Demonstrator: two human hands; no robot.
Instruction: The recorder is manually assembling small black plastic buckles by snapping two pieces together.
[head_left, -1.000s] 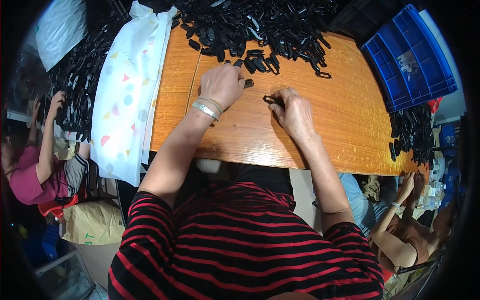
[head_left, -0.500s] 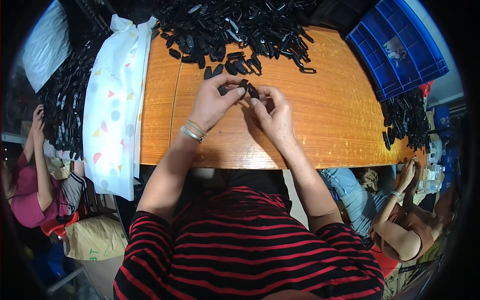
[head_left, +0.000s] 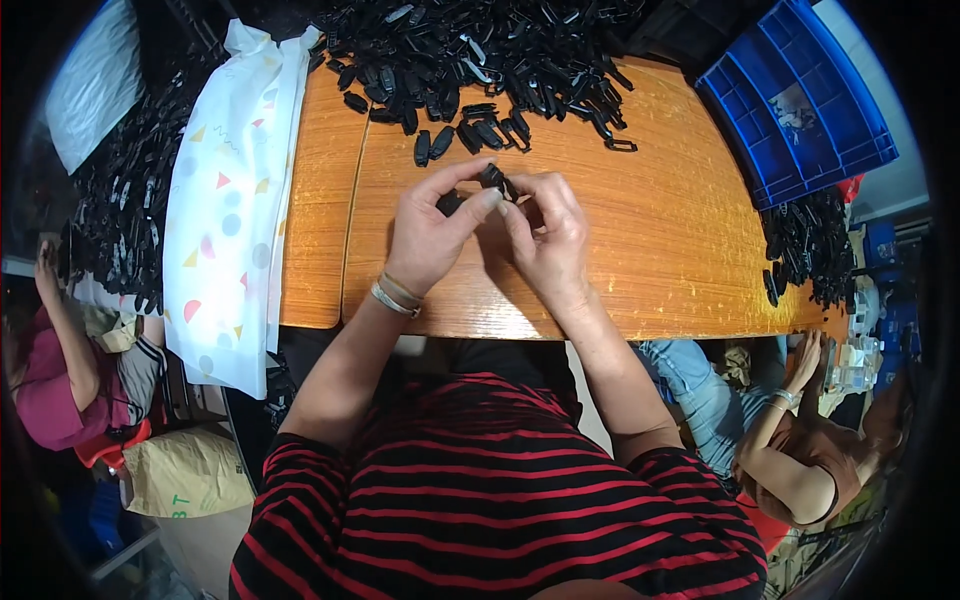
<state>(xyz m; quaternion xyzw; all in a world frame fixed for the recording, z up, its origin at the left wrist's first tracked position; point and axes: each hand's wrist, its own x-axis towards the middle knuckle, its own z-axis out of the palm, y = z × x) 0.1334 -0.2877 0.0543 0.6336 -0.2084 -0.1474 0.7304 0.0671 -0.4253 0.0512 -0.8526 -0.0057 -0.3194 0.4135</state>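
Pinching small black plastic parts (head_left: 493,177) between narrowed fingers (head_left: 455,176), the left hand (head_left: 430,232) and right hand (head_left: 552,235) meet above the brown wood-grain surface (head_left: 670,230), which stretches right toward a blue plastic crate (head_left: 835,105); its near edge (head_left: 680,335) runs below both hands.

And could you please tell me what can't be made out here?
Head view:
Black part: partly covered by the left hand and right hand; one piece or two is unclear.
Black pile: lower layers hidden by upper ones; far end cut off by the picture's top edge.
White bag: its wall hides any contents.
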